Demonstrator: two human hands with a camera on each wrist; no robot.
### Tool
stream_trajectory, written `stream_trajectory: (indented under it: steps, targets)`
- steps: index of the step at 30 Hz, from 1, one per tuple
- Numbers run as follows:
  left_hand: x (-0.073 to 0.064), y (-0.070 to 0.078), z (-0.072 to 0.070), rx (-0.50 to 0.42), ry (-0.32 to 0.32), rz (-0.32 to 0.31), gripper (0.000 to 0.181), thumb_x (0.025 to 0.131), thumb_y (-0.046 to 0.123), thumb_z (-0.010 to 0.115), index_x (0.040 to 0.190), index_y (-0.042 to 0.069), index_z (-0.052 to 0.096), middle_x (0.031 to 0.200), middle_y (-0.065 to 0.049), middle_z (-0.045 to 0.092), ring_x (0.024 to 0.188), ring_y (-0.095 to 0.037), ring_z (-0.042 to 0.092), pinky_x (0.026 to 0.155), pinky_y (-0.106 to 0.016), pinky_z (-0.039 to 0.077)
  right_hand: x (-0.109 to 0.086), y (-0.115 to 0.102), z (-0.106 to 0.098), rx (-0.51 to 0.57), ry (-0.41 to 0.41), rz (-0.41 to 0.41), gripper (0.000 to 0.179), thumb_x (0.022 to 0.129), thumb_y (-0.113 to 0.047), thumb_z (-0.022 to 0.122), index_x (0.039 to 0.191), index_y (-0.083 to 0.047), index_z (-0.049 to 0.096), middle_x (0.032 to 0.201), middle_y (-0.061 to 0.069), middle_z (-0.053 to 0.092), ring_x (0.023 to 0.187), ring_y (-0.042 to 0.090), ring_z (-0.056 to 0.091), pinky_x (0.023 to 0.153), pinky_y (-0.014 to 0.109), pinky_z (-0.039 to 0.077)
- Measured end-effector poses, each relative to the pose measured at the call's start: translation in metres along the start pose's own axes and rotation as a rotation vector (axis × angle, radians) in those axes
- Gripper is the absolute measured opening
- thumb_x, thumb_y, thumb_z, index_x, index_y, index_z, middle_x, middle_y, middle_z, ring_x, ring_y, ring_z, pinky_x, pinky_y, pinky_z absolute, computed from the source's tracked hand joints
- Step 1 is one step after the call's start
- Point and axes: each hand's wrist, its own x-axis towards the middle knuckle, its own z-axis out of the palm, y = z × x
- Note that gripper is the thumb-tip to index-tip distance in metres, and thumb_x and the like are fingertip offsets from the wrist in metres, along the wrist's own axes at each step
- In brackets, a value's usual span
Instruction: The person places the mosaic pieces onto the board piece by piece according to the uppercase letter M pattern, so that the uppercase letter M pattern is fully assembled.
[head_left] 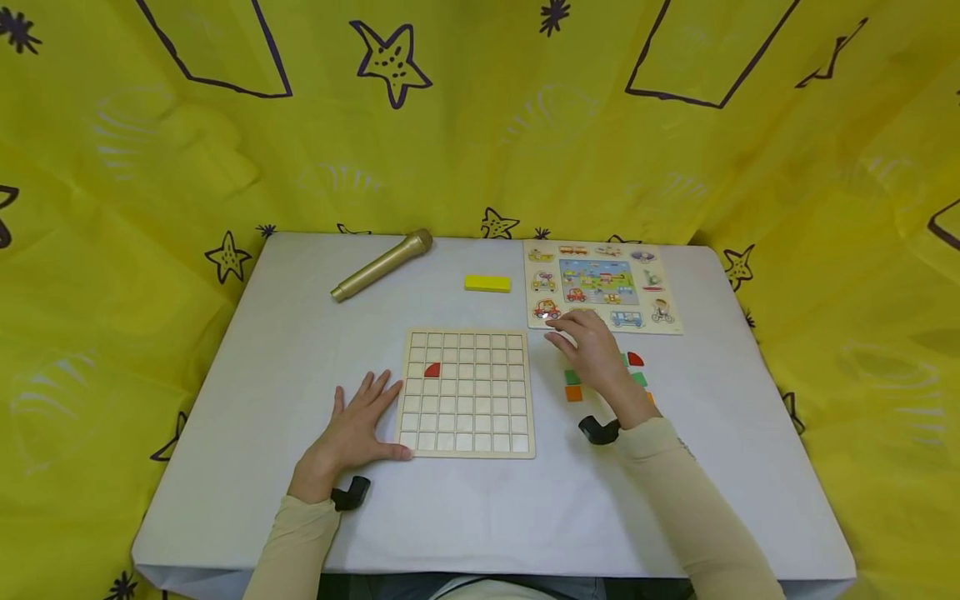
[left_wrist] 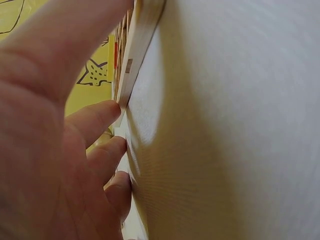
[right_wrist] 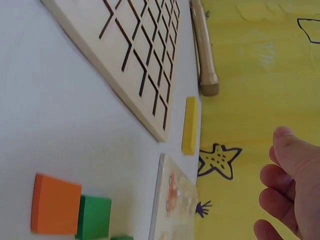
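Note:
A wooden grid board (head_left: 466, 387) lies in the middle of the table, with one red quarter-round piece (head_left: 432, 370) in a cell near its upper left. Spread along the board's left edge, my left hand (head_left: 360, 429) rests with its thumb at the near left corner; the left wrist view shows fingertips (left_wrist: 112, 110) right at the wooden side. My right hand (head_left: 592, 350) hovers over a group of small coloured pieces, fingers loosely bent and nothing visible between them. Below it lie an orange square (right_wrist: 56, 205), a green square (right_wrist: 94, 217) and a red quarter-round (head_left: 636, 359), others partly hidden.
A picture puzzle board (head_left: 660, 287) with vehicles lies at the back right, just past my right fingertips. Behind the grid board are a yellow block (head_left: 487, 284) and a gold microphone (head_left: 382, 267). A yellow patterned curtain (head_left: 465, 150) surrounds the table's back and sides.

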Motion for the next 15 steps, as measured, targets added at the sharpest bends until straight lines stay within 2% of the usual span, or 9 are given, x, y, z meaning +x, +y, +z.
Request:
stream_trajectory:
  steps: [9, 15]
  targets:
    - [0.001, -0.002, 0.002, 0.007, 0.000, 0.000, 0.118, 0.062, 0.065, 0.081, 0.154, 0.011, 0.031, 0.161, -0.013, 0.017, 0.146, -0.036, 0.005, 0.106, -0.067, -0.007, -0.009, 0.015, -0.018, -0.024, 0.001, 0.108, 0.024, 0.088, -0.012, 0.073, 0.107, 0.002, 0.072, 0.102, 0.013, 0.064, 0.097, 0.032, 0.054, 0.083, 0.046, 0.047]
    - [0.001, -0.003, 0.002, 0.011, 0.000, -0.001, 0.118, 0.062, 0.066, 0.081, 0.154, 0.012, 0.031, 0.161, -0.012, 0.016, 0.147, -0.035, 0.005, 0.107, -0.067, -0.008, -0.016, 0.025, -0.025, -0.031, 0.012, 0.123, 0.026, 0.087, -0.011, 0.074, 0.109, 0.002, 0.072, 0.099, 0.013, 0.064, 0.096, 0.032, 0.054, 0.081, 0.046, 0.047]
